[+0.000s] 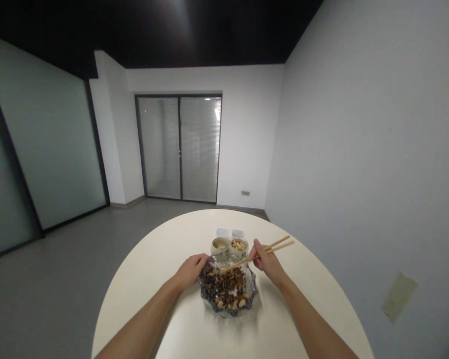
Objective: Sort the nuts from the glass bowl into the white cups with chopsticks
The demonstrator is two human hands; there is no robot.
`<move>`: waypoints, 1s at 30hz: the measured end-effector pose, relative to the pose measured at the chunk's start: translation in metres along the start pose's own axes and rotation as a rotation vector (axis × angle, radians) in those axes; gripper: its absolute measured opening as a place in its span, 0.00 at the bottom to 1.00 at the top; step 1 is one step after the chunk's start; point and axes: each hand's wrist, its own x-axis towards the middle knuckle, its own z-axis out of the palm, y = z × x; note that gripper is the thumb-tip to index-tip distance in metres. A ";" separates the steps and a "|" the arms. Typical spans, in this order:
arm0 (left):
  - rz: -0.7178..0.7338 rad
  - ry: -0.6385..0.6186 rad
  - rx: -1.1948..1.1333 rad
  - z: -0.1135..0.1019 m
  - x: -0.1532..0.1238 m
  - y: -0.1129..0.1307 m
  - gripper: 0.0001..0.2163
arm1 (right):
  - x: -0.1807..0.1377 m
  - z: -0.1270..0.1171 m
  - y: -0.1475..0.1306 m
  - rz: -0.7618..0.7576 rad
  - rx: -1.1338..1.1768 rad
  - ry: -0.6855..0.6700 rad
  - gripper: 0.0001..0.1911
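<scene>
A glass dish with a wavy rim [251, 294] sits on the round white table [179, 239], filled with a dark mix of seeds, nuts and beans. My left hand [191, 269] rests against the dish's left rim, fingers curled on it. My right hand [265, 259] grips a pair of wooden chopsticks [260, 252]; their tips reach down into the far part of the mix. Just behind the dish stand two small cups: the left cup [219, 245] holds pale seeds, the right cup [238, 245] holds peanuts.
Two small white containers [230, 233] stand behind the cups. The table's far edge curves near a grey wall on the right. Beyond it lie a grey floor, glass partitions on the left and a sliding glass door with blinds [179, 148].
</scene>
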 end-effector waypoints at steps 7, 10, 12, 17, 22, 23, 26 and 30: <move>-0.014 -0.002 -0.001 0.001 0.000 0.002 0.24 | 0.001 0.016 0.003 -0.038 -0.023 0.249 0.38; -0.008 0.000 0.000 0.002 0.001 0.001 0.24 | -0.001 0.021 0.003 -0.034 -0.038 0.318 0.39; -0.004 0.000 0.000 0.002 0.001 0.001 0.24 | -0.001 0.023 0.003 -0.033 -0.064 0.353 0.40; 0.002 -0.002 0.003 0.002 0.001 0.000 0.25 | -0.001 0.023 0.004 -0.055 -0.115 0.383 0.40; -0.010 -0.001 -0.002 0.003 0.001 0.001 0.25 | 0.000 0.022 0.005 -0.079 -0.111 0.382 0.38; -0.009 0.000 -0.002 0.003 0.001 0.001 0.25 | 0.001 0.023 0.005 -0.077 -0.112 0.383 0.38; -0.010 -0.001 0.000 0.002 0.001 0.002 0.25 | 0.000 0.024 0.004 -0.062 -0.127 0.377 0.39; -0.014 -0.004 0.001 0.002 0.001 0.004 0.24 | -0.001 0.026 0.001 -0.036 -0.151 0.356 0.39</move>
